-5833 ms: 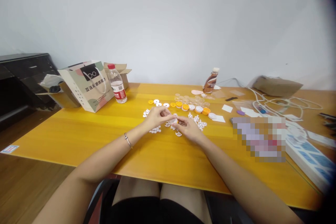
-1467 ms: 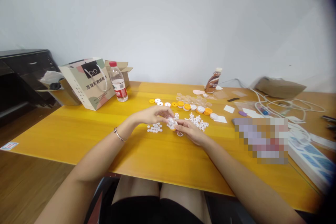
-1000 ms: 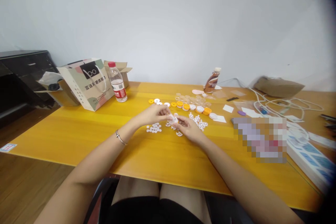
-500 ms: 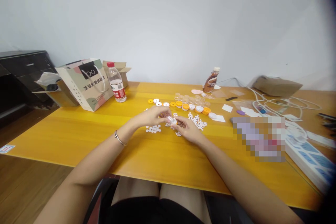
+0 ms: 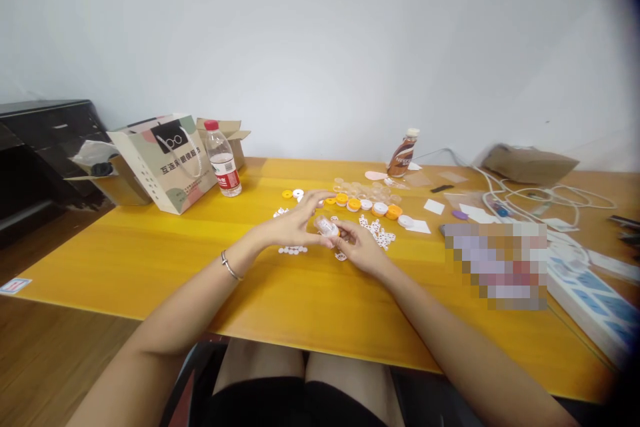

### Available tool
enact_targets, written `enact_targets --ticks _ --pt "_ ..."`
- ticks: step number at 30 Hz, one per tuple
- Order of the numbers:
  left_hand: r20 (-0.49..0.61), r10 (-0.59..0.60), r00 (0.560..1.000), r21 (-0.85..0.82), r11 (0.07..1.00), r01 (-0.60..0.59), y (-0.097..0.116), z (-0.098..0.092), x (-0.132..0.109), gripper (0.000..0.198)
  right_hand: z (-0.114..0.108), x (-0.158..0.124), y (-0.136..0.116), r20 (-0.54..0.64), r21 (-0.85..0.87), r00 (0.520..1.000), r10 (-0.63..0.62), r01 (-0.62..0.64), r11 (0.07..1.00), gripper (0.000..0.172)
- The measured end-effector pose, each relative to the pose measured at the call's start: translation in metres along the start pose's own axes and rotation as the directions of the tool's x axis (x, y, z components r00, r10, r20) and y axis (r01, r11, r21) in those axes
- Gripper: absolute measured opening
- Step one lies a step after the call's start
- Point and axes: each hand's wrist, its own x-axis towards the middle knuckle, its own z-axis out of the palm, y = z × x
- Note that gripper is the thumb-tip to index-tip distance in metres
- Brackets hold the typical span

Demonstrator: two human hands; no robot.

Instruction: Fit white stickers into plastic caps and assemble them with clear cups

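In the head view, my right hand [image 5: 361, 247] pinches a small clear plastic container with a white and orange end [image 5: 328, 227] above the table. My left hand [image 5: 296, 221] is beside it with fingers spread and apart; the thumb tip is close to the container, and I cannot tell whether it touches. Beyond the hands runs a row of round orange and white caps [image 5: 354, 205]. Clear plastic cups [image 5: 370, 191] stand behind that row. White cut-out pieces [image 5: 379, 233] lie to the right of my right hand, and small white discs [image 5: 293, 250] below my left hand.
At the left stand a paper bag [image 5: 175, 167], a water bottle [image 5: 223, 163] and cardboard boxes [image 5: 235, 137]. A brown drink bottle [image 5: 403, 155] is at the back. White cables [image 5: 525, 197], paper pieces [image 5: 434, 206] and a power strip [image 5: 590, 300] occupy the table's right side.
My left hand has opened, its fingers lifting off the container and spreading up and left. My right hand still holds the container, nearly in the same place.
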Motion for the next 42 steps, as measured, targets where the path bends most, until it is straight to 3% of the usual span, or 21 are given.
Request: enact_targets --ticks 3,5,7,10,12,20,24,26,28,31,36,42 --pt "0.030 -0.151 0.988 0.066 0.987 0.148 0.001 0.001 0.000 0.035 0.000 0.000 -0.001 -0.013 -0.070 1.000 -0.011 0.010 0.997 0.027" --pt "0.091 -0.100 0.991 0.089 0.992 0.092 0.001 0.002 0.000 0.029 0.000 -0.001 -0.001 -0.011 -0.079 1.000 -0.010 0.009 0.997 0.028" --pt "0.072 -0.027 0.997 0.078 0.997 0.021 0.000 0.001 0.000 0.034 -0.001 0.000 -0.002 -0.025 -0.075 1.000 -0.006 0.005 0.997 0.028" --pt "0.009 -0.128 0.992 0.064 0.990 0.128 -0.001 0.001 0.000 0.036 -0.001 0.000 -0.002 -0.041 -0.087 0.999 -0.011 0.008 0.996 0.027" --pt "0.047 -0.185 0.982 0.061 0.981 0.183 -0.002 0.001 0.001 0.030 -0.002 0.000 -0.002 -0.024 -0.064 1.000 -0.003 0.002 0.998 0.028" --pt "0.101 0.044 0.994 -0.054 0.998 -0.039 -0.004 -0.004 0.002 0.020 -0.007 -0.001 0.000 0.196 0.292 0.978 0.072 -0.128 0.948 0.030" --pt "0.070 0.155 0.985 -0.085 0.985 -0.149 0.003 -0.006 0.001 0.021 -0.008 0.000 0.002 0.177 0.441 0.981 0.083 -0.155 0.884 0.031" --pt "-0.001 0.112 0.994 -0.052 0.992 -0.112 0.006 -0.006 0.001 0.032 -0.008 0.000 0.001 0.163 0.422 0.983 0.087 -0.149 0.894 0.031" --pt "-0.065 -0.015 0.998 -0.020 1.000 0.014 0.006 -0.005 0.001 0.038 -0.007 0.001 -0.001 0.160 0.374 0.983 0.092 -0.147 0.916 0.033" --pt "-0.031 -0.140 0.990 -0.015 0.990 0.140 0.002 -0.004 0.002 0.030 -0.006 0.000 -0.003 0.155 0.351 0.983 0.100 -0.150 0.924 0.036" --pt "0.094 -0.068 0.993 -0.190 0.978 0.085 -0.006 -0.006 0.002 0.021 -0.006 -0.001 -0.003 0.184 0.352 0.979 0.088 -0.150 0.924 0.038" --pt "0.103 -0.034 0.994 -0.244 0.968 0.058 -0.006 -0.006 0.003 0.022 -0.007 -0.002 -0.001 0.248 0.368 0.965 0.092 -0.181 0.912 0.034"
